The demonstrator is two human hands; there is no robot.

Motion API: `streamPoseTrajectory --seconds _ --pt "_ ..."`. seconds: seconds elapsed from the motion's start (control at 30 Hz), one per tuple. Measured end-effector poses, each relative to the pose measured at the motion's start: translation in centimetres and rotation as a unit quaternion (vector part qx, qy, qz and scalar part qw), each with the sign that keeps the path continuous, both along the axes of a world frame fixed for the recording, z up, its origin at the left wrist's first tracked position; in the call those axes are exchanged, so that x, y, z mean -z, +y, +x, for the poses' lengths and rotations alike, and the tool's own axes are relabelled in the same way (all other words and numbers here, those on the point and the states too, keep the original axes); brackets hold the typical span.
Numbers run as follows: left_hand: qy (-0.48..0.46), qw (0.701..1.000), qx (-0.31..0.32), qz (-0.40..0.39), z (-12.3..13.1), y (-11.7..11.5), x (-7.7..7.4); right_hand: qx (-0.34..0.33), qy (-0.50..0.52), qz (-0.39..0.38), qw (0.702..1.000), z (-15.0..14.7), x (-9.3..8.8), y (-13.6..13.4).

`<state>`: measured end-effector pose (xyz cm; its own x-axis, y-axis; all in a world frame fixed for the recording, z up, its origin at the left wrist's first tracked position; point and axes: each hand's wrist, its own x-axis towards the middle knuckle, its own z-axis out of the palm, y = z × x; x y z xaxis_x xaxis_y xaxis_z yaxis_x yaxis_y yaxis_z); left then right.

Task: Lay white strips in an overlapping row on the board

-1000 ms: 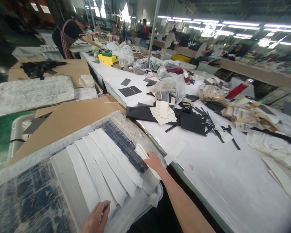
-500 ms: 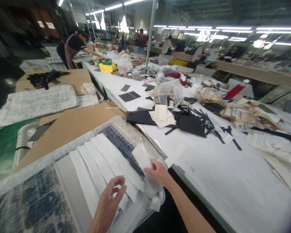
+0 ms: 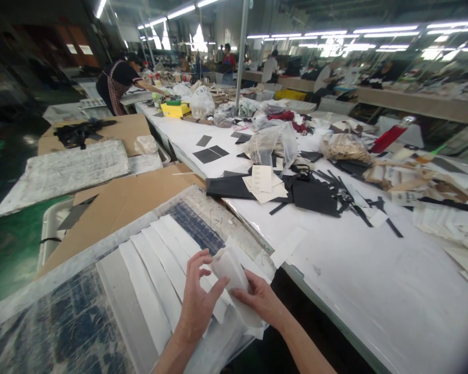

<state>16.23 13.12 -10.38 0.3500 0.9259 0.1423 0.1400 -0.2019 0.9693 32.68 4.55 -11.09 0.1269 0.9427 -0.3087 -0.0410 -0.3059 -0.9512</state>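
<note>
My right hand (image 3: 259,298) grips a small stack of white, slightly see-through strips (image 3: 236,283), thumb on the near face and fingers behind. The stack is held tilted and bends a little. At its left edge is my left hand (image 3: 200,283), its fingers curled but apart from the thumb. The left thumb tip is by the stack's face; I cannot tell whether it touches. Under the hands, several long white strips (image 3: 150,275) lie overlapping side by side on a worn board (image 3: 62,322). A grey-white flat bar (image 3: 128,306) lies along their left side.
To the right is a long white table (image 3: 359,291) with black pieces (image 3: 315,197), cream cards (image 3: 262,179) and plastic bags (image 3: 273,143). Brown cardboard (image 3: 140,200) lies beyond the board. A metal post (image 3: 242,57) rises from the table. A co-worker (image 3: 117,83) bends over the far end.
My left hand has moved up and right, from above the laid strips to the edge of the held stack. My right hand keeps its grip, with the stack now more upright. The view has shifted slightly.
</note>
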Motion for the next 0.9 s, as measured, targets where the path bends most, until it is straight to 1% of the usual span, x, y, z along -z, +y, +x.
streamPoseTrajectory --seconds 0.1,0.17,0.23,0.3,0.37,0.47,0.57,0.63,0.7,0.77,0.8,0.9 --pt "-0.018 0.993 0.034 -0.108 0.0 0.5 0.1 -0.005 -0.025 0.004 1.0 -0.3 0.1 -0.1" --pt "-0.031 0.987 0.06 -0.146 0.1 0.7 0.1 -0.007 -0.033 0.01 0.999 -0.5 0.3 -0.1" --pt "-0.042 0.979 0.083 -0.181 0.4 0.7 -0.1 -0.003 -0.016 0.022 1.0 -0.7 0.3 -0.1" --pt "-0.047 0.967 0.098 -0.229 0.8 0.5 -0.5 -0.004 0.049 0.028 0.998 -1.1 0.2 -0.2" --pt "-0.046 0.952 0.114 -0.28 1.2 0.2 -1.0 0.002 0.139 0.021 0.99 -1.5 0.4 -0.3" --pt "-0.043 0.936 0.139 -0.32 1.8 -0.3 -1.2 0.048 0.236 -0.008 0.971 -2.0 1.0 -0.6" --pt "-0.03 0.925 0.149 -0.347 2.5 -0.8 -0.5 0.09 0.302 -0.033 0.949 -2.3 1.7 -0.8" --pt "-0.033 0.906 0.158 -0.391 3.2 -1.2 0.3 0.11 0.349 -0.039 0.93 -2.4 1.7 -1.0" --pt "-0.066 0.879 0.174 -0.439 3.9 -1.5 1.2 0.144 0.376 -0.05 0.914 -2.3 1.4 -1.0" --pt "-0.113 0.853 0.195 -0.47 4.7 -1.5 1.8 0.176 0.364 -0.065 0.912 -2.0 1.2 -1.2" --pt "-0.135 0.846 0.203 -0.475 5.1 -1.4 2.0 0.188 0.354 -0.07 0.913 -1.7 1.2 -1.3" --pt "-0.166 0.842 0.196 -0.474 6.2 -0.4 2.3 0.227 0.34 -0.047 0.911 -0.4 1.9 -2.2"
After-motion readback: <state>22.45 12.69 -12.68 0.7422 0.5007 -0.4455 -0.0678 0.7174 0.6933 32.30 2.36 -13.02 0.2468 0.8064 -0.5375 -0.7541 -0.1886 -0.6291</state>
